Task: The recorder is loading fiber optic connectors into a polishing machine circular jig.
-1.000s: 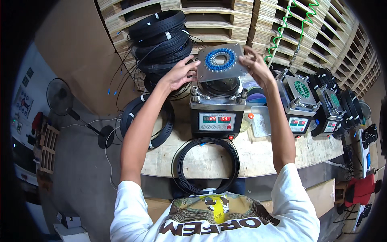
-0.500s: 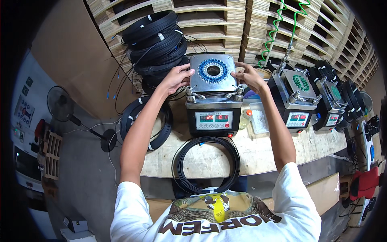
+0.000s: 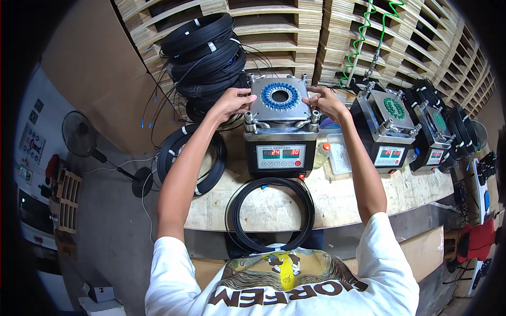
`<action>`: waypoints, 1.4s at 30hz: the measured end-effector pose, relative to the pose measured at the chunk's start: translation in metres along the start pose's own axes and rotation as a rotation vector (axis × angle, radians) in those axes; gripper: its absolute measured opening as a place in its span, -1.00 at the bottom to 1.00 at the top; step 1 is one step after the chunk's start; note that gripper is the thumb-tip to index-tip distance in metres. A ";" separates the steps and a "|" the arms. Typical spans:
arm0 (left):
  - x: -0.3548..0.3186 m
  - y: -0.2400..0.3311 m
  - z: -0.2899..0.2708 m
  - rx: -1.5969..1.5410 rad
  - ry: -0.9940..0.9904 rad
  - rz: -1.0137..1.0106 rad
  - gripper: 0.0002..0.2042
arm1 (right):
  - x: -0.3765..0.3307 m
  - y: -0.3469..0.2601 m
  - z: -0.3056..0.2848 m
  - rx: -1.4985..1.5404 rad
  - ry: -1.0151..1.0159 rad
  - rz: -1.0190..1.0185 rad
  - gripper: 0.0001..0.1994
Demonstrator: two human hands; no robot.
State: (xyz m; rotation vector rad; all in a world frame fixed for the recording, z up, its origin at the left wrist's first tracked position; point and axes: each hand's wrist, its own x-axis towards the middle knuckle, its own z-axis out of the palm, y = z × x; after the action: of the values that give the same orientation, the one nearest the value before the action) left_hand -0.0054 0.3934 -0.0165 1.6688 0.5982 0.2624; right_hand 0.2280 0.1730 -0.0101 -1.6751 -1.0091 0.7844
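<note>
Both hands grasp the square grey metal plate with a blue ring of connectors (image 3: 280, 98) — left hand (image 3: 230, 102) at its left edge, right hand (image 3: 322, 102) at its right, fingers clenched on it — atop the black heater box (image 3: 280, 152) on the wooden desk (image 3: 337, 197).

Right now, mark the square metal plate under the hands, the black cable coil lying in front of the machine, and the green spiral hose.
square metal plate (image 3: 280, 96), head view, on its blue ring.
black cable coil (image 3: 307, 210), head view, on its right arc.
green spiral hose (image 3: 359, 38), head view, on its middle turns.
</note>
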 end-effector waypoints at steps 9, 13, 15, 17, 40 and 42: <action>0.004 -0.002 0.006 0.024 0.053 -0.023 -0.55 | 0.013 0.024 -0.007 0.101 -0.030 -0.004 -0.34; 0.004 -0.011 0.011 -0.037 0.091 0.019 -0.54 | 0.005 0.022 -0.004 0.115 0.011 0.006 -0.35; 0.004 -0.028 0.009 0.057 0.191 0.142 -0.53 | 0.007 0.021 0.005 0.105 0.005 -0.018 -0.38; -0.004 -0.043 0.012 0.196 0.352 0.358 -0.56 | 0.004 0.025 0.009 -0.060 0.079 -0.090 -0.45; -0.206 -0.222 0.117 0.700 0.286 0.101 -0.60 | -0.193 0.209 0.168 -0.548 0.462 0.061 -0.68; -0.216 -0.226 0.120 0.688 0.269 0.105 -0.61 | -0.200 0.207 0.167 -0.558 0.487 0.017 -0.71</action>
State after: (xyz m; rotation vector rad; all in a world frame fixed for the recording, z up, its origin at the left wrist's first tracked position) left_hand -0.1810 0.1976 -0.2242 2.3533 0.8667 0.3889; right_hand 0.0485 0.0288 -0.2504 -2.2061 -0.9058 0.0717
